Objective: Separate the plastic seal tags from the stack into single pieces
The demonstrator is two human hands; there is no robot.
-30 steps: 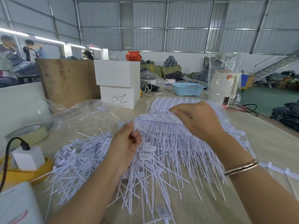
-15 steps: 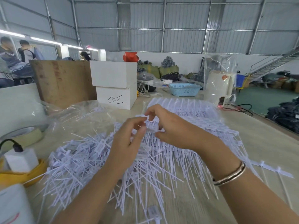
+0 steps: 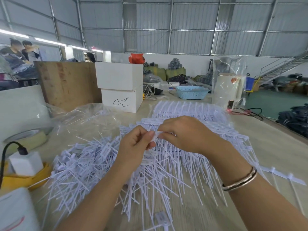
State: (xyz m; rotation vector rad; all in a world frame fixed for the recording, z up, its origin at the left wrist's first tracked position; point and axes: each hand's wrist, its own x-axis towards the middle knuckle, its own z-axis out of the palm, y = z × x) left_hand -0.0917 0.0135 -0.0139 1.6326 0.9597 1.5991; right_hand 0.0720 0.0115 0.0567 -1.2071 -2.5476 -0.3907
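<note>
White plastic seal tags [image 3: 168, 165] lie heaped at the centre of the table [image 3: 266, 147], their thin tails fanned toward the viewer. Behind them, the unseparated stack [image 3: 188, 109] sits in aligned rows. A looser pile of single pieces [image 3: 83, 157] spreads to the left of the hands. The left hand [image 3: 133, 145] and the right hand [image 3: 185, 134] meet above the heap, each pinching the head of one tag [image 3: 156, 135] between thumb and fingertips. The right wrist carries a bracelet [image 3: 240, 182]. Two stacked white boxes [image 3: 120, 87] and a blue basket [image 3: 191, 92] stand farther back on the table.
</note>
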